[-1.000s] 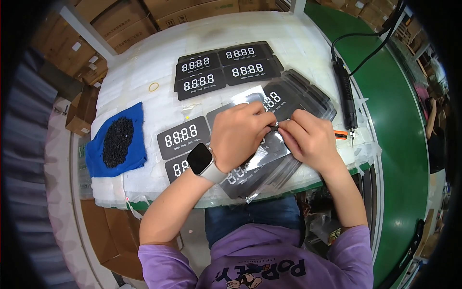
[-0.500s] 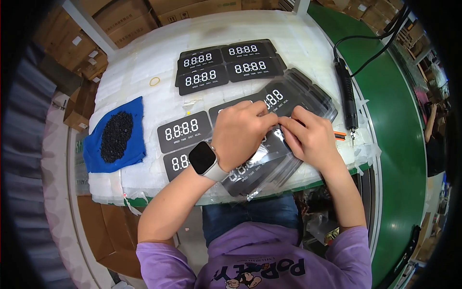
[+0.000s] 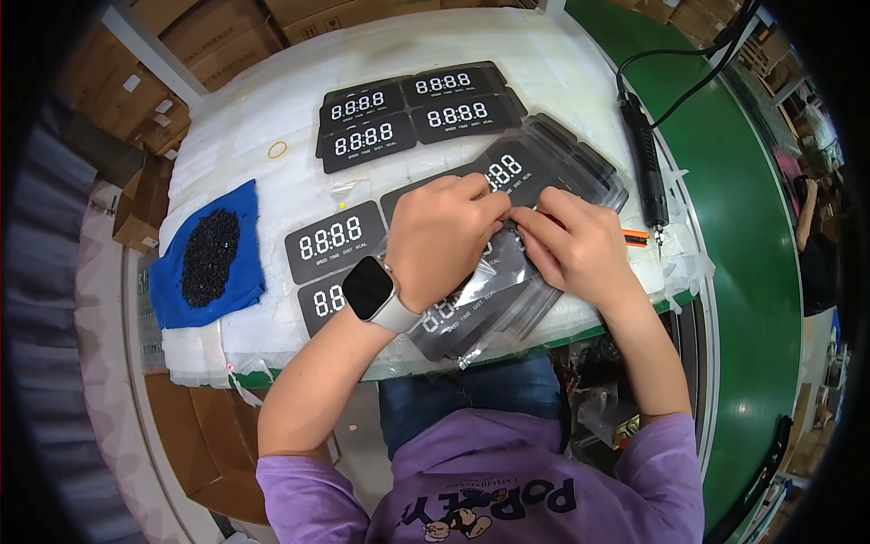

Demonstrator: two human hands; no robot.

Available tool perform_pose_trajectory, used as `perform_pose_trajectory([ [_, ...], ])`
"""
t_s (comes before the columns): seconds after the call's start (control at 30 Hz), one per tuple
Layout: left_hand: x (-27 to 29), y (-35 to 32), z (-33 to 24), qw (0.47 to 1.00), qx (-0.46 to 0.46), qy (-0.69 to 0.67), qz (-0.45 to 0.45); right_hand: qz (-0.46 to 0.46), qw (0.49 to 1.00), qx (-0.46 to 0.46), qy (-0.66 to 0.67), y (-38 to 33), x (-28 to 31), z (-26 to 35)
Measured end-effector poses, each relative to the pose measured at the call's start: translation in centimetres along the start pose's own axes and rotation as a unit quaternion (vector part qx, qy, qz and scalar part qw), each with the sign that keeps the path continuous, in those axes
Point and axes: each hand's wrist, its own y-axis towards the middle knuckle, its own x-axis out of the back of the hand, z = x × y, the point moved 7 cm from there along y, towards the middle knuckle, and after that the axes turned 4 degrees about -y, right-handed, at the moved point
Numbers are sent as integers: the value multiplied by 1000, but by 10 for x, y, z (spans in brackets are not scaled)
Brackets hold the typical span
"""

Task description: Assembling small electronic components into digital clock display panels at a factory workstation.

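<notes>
My left hand [image 3: 446, 238], with a watch [image 3: 370, 288] on its wrist, and my right hand [image 3: 576, 247] meet fingertip to fingertip over a stack of dark display panels [image 3: 564, 163]. Both are closed in a pinch on clear plastic film [image 3: 480, 283], whose glossy folds show below the left fingers. The exact grip is partly hidden by the fingers. The panels carry white digit shapes and are joined in sheets, fanned out unevenly under my hands. Left of my left hand lies another panel [image 3: 333, 239], with one more partly covered below it.
Farther back lies another group of panels [image 3: 370, 140]. A blue cloth [image 3: 250, 272] bearing small black pieces [image 3: 210, 258] is at the left, near a yellow rubber band [image 3: 277, 150]. On the right rest a corded black electric screwdriver [image 3: 645, 163] and an orange-handled tool [image 3: 636, 238].
The table and everything on it sit slightly farther left and up in the picture. Both hands stay pinched together over the panels, and the film below the left hand has shifted a little.
</notes>
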Motion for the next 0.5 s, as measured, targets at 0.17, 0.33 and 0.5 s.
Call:
perform_pose_trajectory([
  [0.17, -2, -1, 0, 1000, -11, 22, 4, 57, 998, -36, 11, -4, -10, -5],
  [0.33, 3, 0, -7, 999, -18, 37, -21, 36, 999, -18, -3, -2, -6, -2],
  [0.5, 1, -1, -3, 1000, -16, 22, -1, -5, 1000, 13, -21, -1, -1, 3],
])
